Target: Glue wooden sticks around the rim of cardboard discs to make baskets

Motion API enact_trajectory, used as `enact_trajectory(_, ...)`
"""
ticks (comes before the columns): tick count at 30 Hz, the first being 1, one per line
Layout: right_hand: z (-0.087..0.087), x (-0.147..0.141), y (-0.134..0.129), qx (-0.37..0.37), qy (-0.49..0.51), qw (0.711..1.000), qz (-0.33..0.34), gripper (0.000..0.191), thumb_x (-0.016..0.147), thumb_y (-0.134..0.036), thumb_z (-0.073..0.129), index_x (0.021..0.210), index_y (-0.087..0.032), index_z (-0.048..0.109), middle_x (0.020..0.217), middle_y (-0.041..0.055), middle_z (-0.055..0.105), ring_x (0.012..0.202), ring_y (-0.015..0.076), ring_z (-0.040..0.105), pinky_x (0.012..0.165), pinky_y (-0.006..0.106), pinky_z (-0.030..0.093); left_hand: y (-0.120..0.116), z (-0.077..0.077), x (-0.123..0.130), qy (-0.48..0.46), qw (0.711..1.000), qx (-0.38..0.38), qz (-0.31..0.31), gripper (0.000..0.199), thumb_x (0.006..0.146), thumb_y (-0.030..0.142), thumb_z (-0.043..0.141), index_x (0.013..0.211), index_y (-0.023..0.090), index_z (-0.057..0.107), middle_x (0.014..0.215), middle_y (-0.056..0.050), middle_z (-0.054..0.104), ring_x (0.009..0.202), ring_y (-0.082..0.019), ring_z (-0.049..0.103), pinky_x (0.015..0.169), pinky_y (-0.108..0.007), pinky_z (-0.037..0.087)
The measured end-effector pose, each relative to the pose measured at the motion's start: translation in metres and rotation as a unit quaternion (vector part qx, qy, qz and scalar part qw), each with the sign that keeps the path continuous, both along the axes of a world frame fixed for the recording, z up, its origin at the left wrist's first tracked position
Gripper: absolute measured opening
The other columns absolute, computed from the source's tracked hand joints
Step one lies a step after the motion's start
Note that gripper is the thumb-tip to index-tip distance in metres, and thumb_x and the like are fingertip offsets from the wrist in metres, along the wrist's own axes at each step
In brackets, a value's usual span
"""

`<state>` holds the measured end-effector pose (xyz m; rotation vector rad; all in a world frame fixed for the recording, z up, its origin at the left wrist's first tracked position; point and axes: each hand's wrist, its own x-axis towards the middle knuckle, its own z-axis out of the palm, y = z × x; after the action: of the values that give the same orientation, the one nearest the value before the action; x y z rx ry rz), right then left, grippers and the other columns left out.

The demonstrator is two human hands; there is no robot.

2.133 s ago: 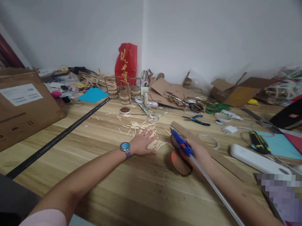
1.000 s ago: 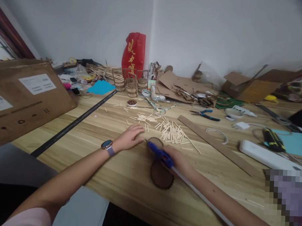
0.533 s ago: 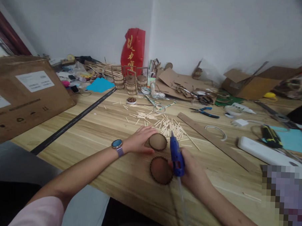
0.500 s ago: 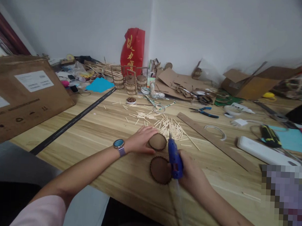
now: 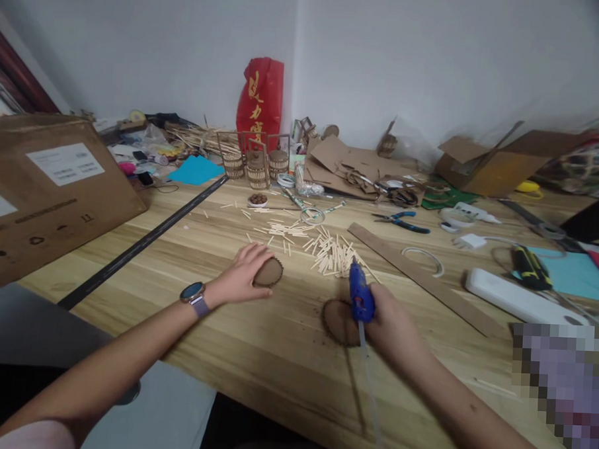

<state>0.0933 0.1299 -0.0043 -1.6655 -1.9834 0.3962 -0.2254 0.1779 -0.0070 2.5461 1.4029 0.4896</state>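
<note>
My left hand (image 5: 242,275), with a watch on its wrist, is on the tabletop around the left side of a small round cardboard disc (image 5: 269,273) with a dark ridged rim. Its thumb lies along the near edge and the fingers reach over the far side. In my right hand (image 5: 387,314) is a blue glue gun (image 5: 360,294), nozzle pointing away from me, with a clear glue stick (image 5: 367,380) trailing from its back. Below the gun lies a second round cardboard disc (image 5: 335,321) with a dark rim, partly hidden by it. Short wooden sticks (image 5: 332,254) are heaped beyond the nozzle.
A cardboard strip (image 5: 416,276), pliers (image 5: 403,221) and a white power strip (image 5: 519,297) lie to the right. Small baskets (image 5: 258,173) and a red bag (image 5: 260,97) stand at the back. A large carton (image 5: 57,201) is at the left.
My left hand has moved left, taking the smaller disc with it. The glue gun and the second disc have shifted right, widening the gap between the discs.
</note>
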Motion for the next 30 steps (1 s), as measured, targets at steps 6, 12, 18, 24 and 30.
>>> enact_trajectory(6, 0.004, 0.0, 0.032, 0.0, 0.029, 1.0, -0.001, 0.01, 0.069, -0.028, 0.056, 0.076, -0.021, 0.058, 0.076, 0.0059, 0.065, 0.071, 0.0222, 0.059, 0.063, 0.03, 0.042, -0.028, 0.0, 0.08, 0.0, 0.996, 0.02, -0.089, 0.083, 0.076, 0.065, 0.062, 0.14, 0.019, 0.036, 0.146, -0.016, 0.041, 0.137, -0.035, 0.03, 0.115, -0.052, 0.021)
enact_trajectory(12, 0.014, 0.028, 0.022, 0.015, 0.067, 0.997, -0.018, 0.029, 0.075, -0.044, 0.058, 0.088, -0.02, 0.069, 0.085, 0.0075, 0.072, 0.078, 0.0258, 0.065, 0.068, 0.035, 0.047, -0.035, -0.01, 0.143, -0.022, 0.999, -0.009, -0.041, 0.086, 0.071, 0.059, 0.071, 0.137, 0.016, 0.037, 0.132, -0.014, 0.053, 0.119, -0.033, 0.048, 0.103, -0.048, 0.04)
enact_trajectory(18, 0.007, 0.061, 0.005, -0.115, 0.26, 0.957, -0.059, 0.044, 0.071, -0.058, 0.067, 0.092, -0.02, 0.074, 0.081, 0.0063, 0.076, 0.071, 0.0248, 0.068, 0.06, 0.033, 0.05, -0.013, -0.01, 0.129, -0.049, 0.995, -0.043, -0.076, 0.076, 0.077, 0.041, 0.07, 0.14, 0.019, 0.034, 0.145, -0.015, 0.042, 0.135, -0.032, 0.035, 0.113, -0.048, 0.03)
enact_trajectory(24, -0.01, 0.059, 0.004, -0.196, 0.375, 0.905, -0.038, 0.056, 0.057, -0.063, 0.077, 0.088, -0.017, 0.073, 0.08, 0.0095, 0.077, 0.078, 0.0267, 0.07, 0.071, 0.035, 0.053, -0.009, -0.012, 0.121, -0.085, 0.991, -0.076, -0.072, 0.08, 0.073, 0.037, 0.074, 0.141, 0.02, 0.034, 0.147, -0.015, 0.039, 0.138, -0.031, 0.032, 0.114, -0.048, 0.029)
enact_trajectory(30, -0.01, 0.059, 0.003, -0.191, 0.357, 0.912, -0.059, 0.059, 0.055, -0.071, 0.074, 0.079, -0.017, 0.071, 0.077, 0.0113, 0.077, 0.076, 0.0279, 0.07, 0.068, 0.037, 0.054, -0.012, -0.01, 0.119, -0.096, 0.991, -0.067, -0.067, 0.075, 0.073, 0.028, 0.072, 0.139, 0.019, 0.037, 0.143, -0.012, 0.044, 0.133, -0.028, 0.037, 0.113, -0.045, 0.032)
